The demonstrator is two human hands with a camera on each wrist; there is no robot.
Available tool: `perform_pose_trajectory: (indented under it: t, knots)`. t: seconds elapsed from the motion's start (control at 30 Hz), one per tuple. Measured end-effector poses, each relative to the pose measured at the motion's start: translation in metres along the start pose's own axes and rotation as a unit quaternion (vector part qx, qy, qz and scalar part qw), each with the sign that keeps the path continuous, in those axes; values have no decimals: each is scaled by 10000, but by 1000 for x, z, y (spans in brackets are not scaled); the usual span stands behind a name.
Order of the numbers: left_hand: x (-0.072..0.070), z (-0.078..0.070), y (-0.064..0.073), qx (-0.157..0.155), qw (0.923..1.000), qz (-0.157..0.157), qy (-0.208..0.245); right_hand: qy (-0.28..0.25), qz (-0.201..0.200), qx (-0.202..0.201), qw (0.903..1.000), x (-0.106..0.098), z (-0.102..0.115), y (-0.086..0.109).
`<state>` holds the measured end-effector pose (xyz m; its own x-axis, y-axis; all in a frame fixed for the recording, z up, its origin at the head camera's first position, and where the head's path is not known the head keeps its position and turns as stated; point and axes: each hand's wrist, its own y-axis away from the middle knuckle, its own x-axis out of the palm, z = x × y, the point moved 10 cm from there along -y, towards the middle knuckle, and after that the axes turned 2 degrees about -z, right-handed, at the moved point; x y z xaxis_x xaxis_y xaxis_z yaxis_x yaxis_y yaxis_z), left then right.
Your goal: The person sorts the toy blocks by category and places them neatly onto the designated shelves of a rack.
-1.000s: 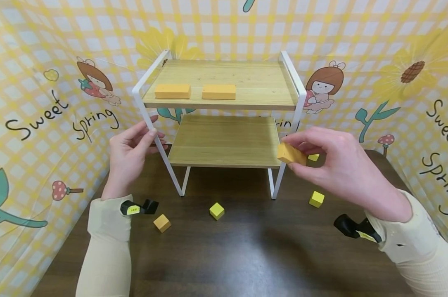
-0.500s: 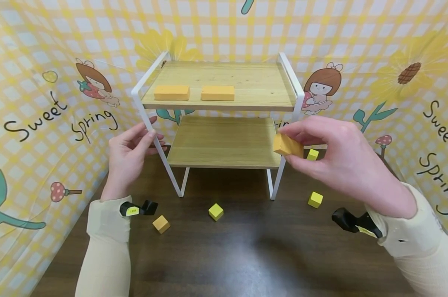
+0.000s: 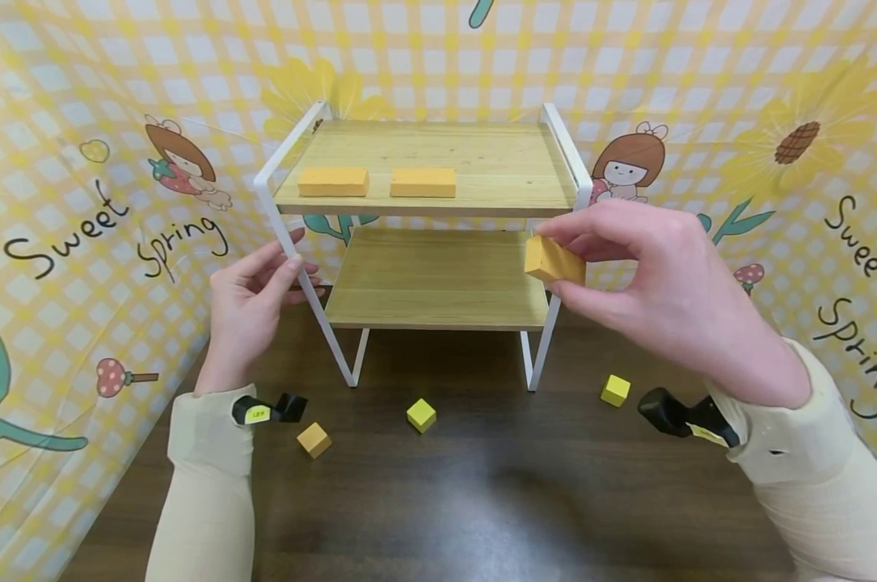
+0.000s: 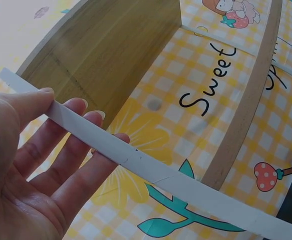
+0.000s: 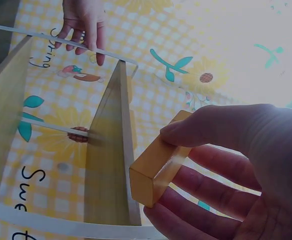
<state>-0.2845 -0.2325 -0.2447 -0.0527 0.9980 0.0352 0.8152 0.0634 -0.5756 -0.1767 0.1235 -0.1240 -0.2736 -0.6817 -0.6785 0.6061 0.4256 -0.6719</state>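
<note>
My right hand [image 3: 642,279] pinches an orange rectangular wooden block [image 3: 553,260] between thumb and fingers. In the head view the block overlaps the right front leg of a two-tier shelf, at the height of its lower board [image 3: 438,279]. The right wrist view shows the same block [image 5: 158,162] slanted, thumb across its top. With thumb in front and fingers behind, my left hand [image 3: 249,299] holds the white left leg [image 4: 115,145] of the shelf. Two more orange blocks, one at the left [image 3: 333,182] and one at the middle [image 3: 423,182], lie along the upper board's front edge.
On the dark brown table [image 3: 438,509] lie an orange cube [image 3: 314,440], a yellow cube [image 3: 421,415] in front of the shelf, and another yellow cube [image 3: 615,390] at the right. A yellow checked cloth [image 3: 438,56] with printed flowers surrounds the back and sides.
My right hand has lifted the block and shifted slightly left, now covering the yellow cube behind it. The left hand keeps its hold on the leg.
</note>
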Motion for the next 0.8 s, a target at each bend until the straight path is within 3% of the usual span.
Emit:
perform_pose_trajectory:
  t: [0.3, 0.8]
  knots:
    - [1, -1, 0, 81, 10000, 46, 10, 46, -45, 28, 10000, -6, 6, -12]
    - [0, -1, 0, 88, 9999, 84, 19, 14, -163, 455, 9988, -12, -2, -38]
